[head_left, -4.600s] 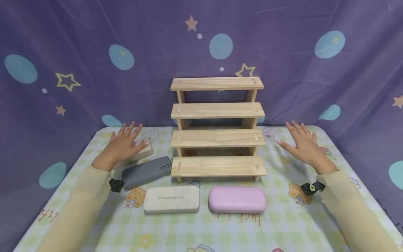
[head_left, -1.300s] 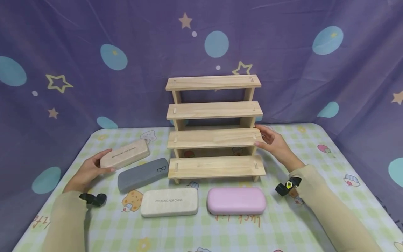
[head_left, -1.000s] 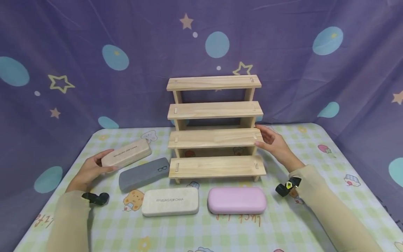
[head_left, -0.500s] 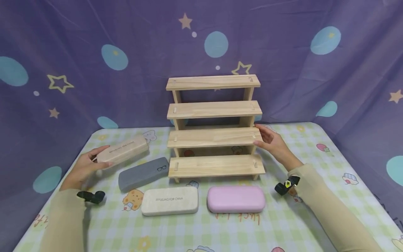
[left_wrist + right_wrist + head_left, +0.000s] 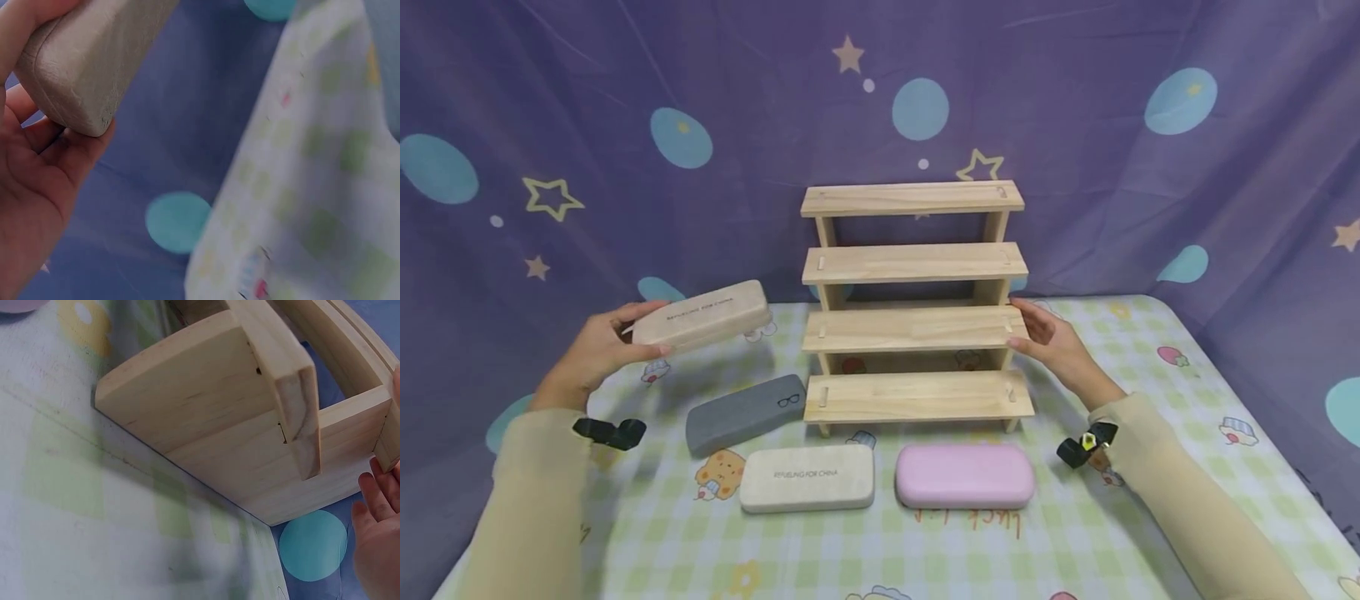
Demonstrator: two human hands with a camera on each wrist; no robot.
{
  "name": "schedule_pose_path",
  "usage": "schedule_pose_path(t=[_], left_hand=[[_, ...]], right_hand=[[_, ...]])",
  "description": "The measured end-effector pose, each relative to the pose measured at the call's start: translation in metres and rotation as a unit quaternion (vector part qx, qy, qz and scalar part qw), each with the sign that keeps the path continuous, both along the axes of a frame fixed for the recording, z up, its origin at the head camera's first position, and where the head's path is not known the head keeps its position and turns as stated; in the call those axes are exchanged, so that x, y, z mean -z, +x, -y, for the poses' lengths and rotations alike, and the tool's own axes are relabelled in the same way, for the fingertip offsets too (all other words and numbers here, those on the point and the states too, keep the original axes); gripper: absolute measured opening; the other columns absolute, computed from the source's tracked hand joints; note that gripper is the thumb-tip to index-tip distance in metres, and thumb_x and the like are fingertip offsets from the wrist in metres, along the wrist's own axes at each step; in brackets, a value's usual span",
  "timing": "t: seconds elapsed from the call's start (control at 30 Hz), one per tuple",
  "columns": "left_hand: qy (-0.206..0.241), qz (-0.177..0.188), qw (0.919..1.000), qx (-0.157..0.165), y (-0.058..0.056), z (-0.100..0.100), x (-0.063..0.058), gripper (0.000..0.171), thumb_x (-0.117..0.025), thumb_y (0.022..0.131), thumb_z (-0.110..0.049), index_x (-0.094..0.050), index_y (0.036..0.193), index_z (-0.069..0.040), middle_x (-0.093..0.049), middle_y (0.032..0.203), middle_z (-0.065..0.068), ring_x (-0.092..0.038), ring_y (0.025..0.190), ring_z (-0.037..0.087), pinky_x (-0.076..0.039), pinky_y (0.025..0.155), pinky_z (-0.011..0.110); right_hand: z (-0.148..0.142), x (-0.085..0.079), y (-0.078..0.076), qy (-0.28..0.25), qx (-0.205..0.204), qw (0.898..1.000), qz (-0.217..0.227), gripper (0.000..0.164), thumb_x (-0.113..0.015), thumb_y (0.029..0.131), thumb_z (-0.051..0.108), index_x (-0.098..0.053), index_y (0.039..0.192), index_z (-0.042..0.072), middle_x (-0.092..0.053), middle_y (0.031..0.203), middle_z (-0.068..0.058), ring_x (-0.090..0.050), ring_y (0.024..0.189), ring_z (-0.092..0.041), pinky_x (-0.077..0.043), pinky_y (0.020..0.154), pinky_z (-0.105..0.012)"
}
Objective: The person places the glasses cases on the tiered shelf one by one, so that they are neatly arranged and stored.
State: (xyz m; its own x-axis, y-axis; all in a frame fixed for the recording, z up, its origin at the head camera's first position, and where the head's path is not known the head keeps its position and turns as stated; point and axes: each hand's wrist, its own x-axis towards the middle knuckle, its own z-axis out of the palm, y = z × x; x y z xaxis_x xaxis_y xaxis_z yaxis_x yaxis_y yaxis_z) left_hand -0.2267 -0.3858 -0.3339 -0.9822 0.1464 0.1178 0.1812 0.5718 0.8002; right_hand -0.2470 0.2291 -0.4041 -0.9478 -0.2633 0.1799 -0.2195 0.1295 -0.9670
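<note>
My left hand [image 5: 593, 350] grips a beige glasses case [image 5: 706, 317] by its left end, thumb at the near side and fingers at the far side. The case is raised above the table, lettering up, its right end higher. The left wrist view shows the case's rounded end [image 5: 78, 81] between thumb and fingers. My right hand [image 5: 1062, 350] holds the right end of the third board from the top of a four-step wooden display stand [image 5: 917, 327], thumb on the front edge. In the right wrist view my fingers [image 5: 378, 497] bend at the board's end.
A grey glasses case [image 5: 741, 417] lies left of the stand. In front are a cream glasses case [image 5: 807, 492] and a pink glasses case [image 5: 965, 477], side by side. The checked tablecloth [image 5: 820, 554] covers the table; a purple curtain [image 5: 737, 225] hangs behind.
My left hand has gripped the beige case and lifted it off the tablecloth, up and slightly right most recently. Earlier both hands were spread; my right hand has since taken hold of the stand and stayed there.
</note>
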Motion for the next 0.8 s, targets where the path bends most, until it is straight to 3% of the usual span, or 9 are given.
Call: schedule_pose_path(t=[0.33,0.63,0.77,0.8], left_hand=[[-0.009,-0.021,0.9996,0.014,-0.009,-0.035,-0.051,0.067,-0.074,0.079,-0.001,-0.047,0.139,-0.007,-0.049,0.119,-0.015,-0.058,0.087,0.003,-0.050,0.066,0.020],[-0.035,0.005,0.9988,0.032,-0.028,-0.064,-0.084,0.070,-0.076,0.079,-0.010,-0.046,0.141,-0.017,-0.042,0.138,0.005,-0.055,0.094,0.006,-0.049,0.070,0.019],[-0.037,0.000,0.9980,0.051,-0.039,-0.080,-0.094,0.071,-0.077,0.078,-0.009,-0.046,0.141,-0.015,-0.031,0.148,0.014,-0.055,0.095,0.004,-0.049,0.070,0.019],[-0.030,-0.004,0.9979,0.057,-0.041,-0.084,-0.096,0.071,-0.077,0.077,-0.008,-0.047,0.141,-0.014,-0.034,0.145,0.014,-0.056,0.094,0.006,-0.050,0.069,0.019]], right_hand=[[-0.001,0.001,-0.001,0.008,0.001,1.000,0.005,0.066,-0.062,0.090,0.006,-0.028,0.147,-0.001,-0.036,0.144,-0.023,-0.040,0.130,-0.017,-0.031,0.104,-0.018],[-0.001,0.001,-0.001,-0.001,-0.003,1.000,0.001,0.066,-0.062,0.090,0.006,-0.028,0.147,-0.001,-0.034,0.145,-0.024,-0.040,0.130,-0.015,-0.031,0.104,-0.017],[-0.001,0.002,-0.001,-0.004,-0.004,1.000,-0.002,0.066,-0.062,0.090,0.005,-0.027,0.146,-0.002,-0.032,0.147,-0.023,-0.035,0.134,-0.022,-0.029,0.105,-0.017],[-0.001,0.002,-0.001,-0.004,-0.005,1.000,-0.003,0.066,-0.062,0.090,0.005,-0.027,0.146,-0.002,-0.032,0.148,-0.023,-0.034,0.135,-0.023,-0.029,0.105,-0.017]])
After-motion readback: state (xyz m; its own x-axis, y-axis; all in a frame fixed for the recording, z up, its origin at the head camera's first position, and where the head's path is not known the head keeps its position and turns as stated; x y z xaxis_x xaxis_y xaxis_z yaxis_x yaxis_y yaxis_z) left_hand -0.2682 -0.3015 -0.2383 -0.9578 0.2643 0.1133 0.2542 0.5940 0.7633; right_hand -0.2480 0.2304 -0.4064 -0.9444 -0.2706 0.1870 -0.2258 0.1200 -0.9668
